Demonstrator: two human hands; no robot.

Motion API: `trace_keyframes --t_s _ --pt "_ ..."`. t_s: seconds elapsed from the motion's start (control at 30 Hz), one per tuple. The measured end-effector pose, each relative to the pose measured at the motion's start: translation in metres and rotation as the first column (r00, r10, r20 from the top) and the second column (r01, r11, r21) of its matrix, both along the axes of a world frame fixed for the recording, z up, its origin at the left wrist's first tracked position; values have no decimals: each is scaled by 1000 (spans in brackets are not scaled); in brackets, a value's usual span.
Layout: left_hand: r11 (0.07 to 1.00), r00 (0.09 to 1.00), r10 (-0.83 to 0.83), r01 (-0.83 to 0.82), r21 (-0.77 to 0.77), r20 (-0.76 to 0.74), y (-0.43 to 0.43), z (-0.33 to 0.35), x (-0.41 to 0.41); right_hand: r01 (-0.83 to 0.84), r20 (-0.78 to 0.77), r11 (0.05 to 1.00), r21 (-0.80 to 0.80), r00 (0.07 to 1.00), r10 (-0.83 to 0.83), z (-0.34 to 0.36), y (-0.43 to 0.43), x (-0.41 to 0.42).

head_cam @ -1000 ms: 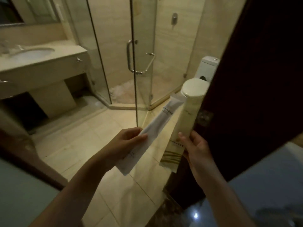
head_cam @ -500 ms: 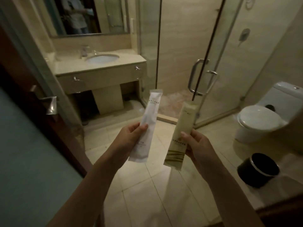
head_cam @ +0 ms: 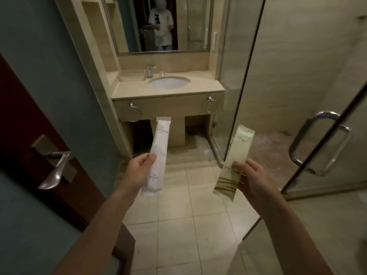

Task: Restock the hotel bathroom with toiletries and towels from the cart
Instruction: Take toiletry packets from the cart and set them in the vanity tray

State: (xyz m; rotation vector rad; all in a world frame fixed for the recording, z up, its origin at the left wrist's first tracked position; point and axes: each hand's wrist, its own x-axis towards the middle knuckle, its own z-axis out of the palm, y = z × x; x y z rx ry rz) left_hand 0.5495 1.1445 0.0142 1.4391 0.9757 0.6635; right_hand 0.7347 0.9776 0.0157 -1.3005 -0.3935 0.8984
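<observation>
The left hand (head_cam: pixel 139 171) pinches a long white packet (head_cam: pixel 157 155) near its lower half, thumb on the front and fingers curled behind. The packet stands almost upright, with its top end in front of the far vanity (head_cam: pixel 168 96). The right hand (head_cam: pixel 252 177) grips a cream packet (head_cam: pixel 231 163) the same way, thumb across the printed face just above the brown stripes at its lower end. This packet leans slightly right. The two packets are held apart in mid-air over the tiled floor (head_cam: pixel 188 215), neither touching anything but the hand that holds it. At the far end the vanity carries an oval basin (head_cam: pixel 168 82) with a tap (head_cam: pixel 150 71) behind it on the left, and a small clear item sits just right of the tap. Two towel rings hang on the vanity front, one at the left (head_cam: pixel 133 114) and one at the right (head_cam: pixel 209 105). Above the vanity, a mirror (head_cam: pixel 158 24) reflects a person in a white shirt. On the right a glass shower door (head_cam: pixel 297 96) stands with a chrome handle (head_cam: pixel 317 143) near the right hand. On the near left is a dark door (head_cam: pixel 29 135) with a lever handle (head_cam: pixel 57 169).
</observation>
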Motion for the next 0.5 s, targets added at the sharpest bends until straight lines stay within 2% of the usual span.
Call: trace_keyframes --t_s 0.1,0.23,0.5 --pt "992 992 124 -124 -16 27 27 -1 29 -37 -12 999 -5 999 37 -2 35 42" --pt "980 979 200 -199 -29 39 64 -10 59 -95 -23 995 -29 995 94 -7 81 85" --pt "990 990 132 -129 -52 43 183 -20 119 -23 -98 999 -41 995 18 -20 214 159"
